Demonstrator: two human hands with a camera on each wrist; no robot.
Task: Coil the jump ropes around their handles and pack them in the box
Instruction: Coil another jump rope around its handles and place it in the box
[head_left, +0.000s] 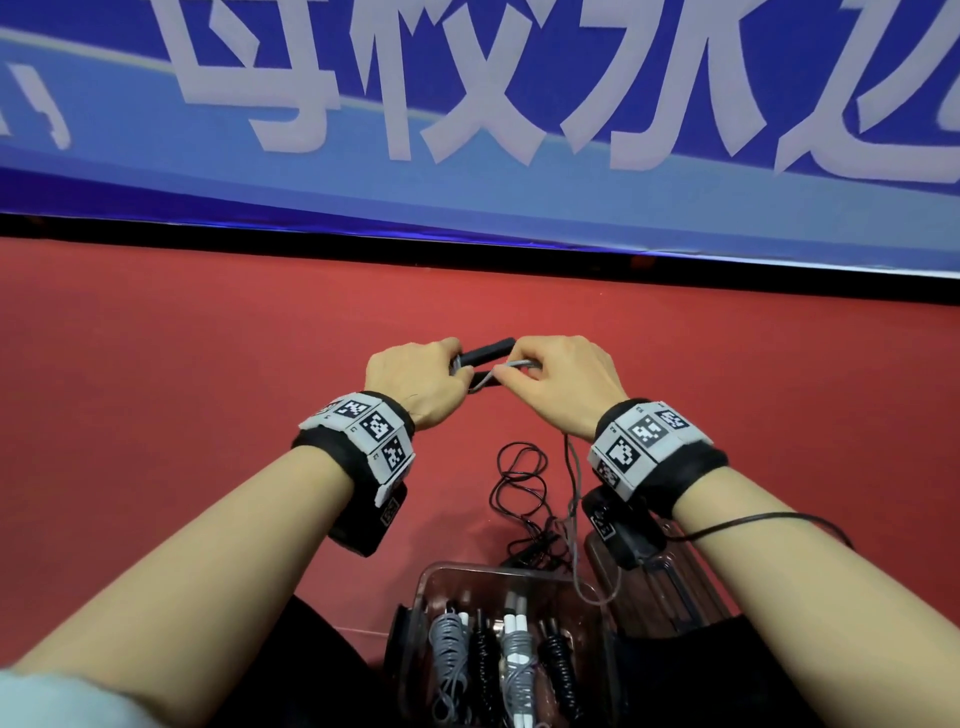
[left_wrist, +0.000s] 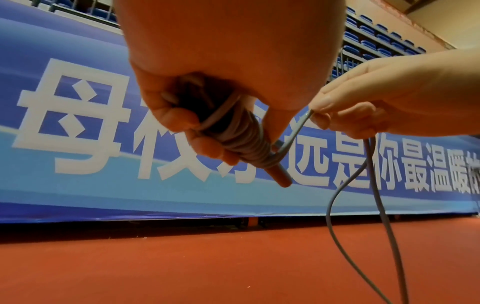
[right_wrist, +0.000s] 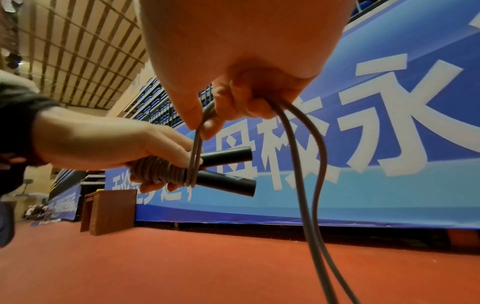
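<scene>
left hand (head_left: 410, 382) grips the paired black handles (right_wrist: 226, 170), right hand (head_left: 563, 384) pinches the grey rope (right_wrist: 306, 164); keep turns taut, touching.

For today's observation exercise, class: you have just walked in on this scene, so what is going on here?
A person is winding a grey jump rope around its pair of black handles. The left hand grips the handles over the finished coils, while the right hand pinches the loose rope and guides it round. Much rope hangs free. Below, a clear plastic box holds several coiled ropes, and a loose black rope lies on the red floor.
</scene>
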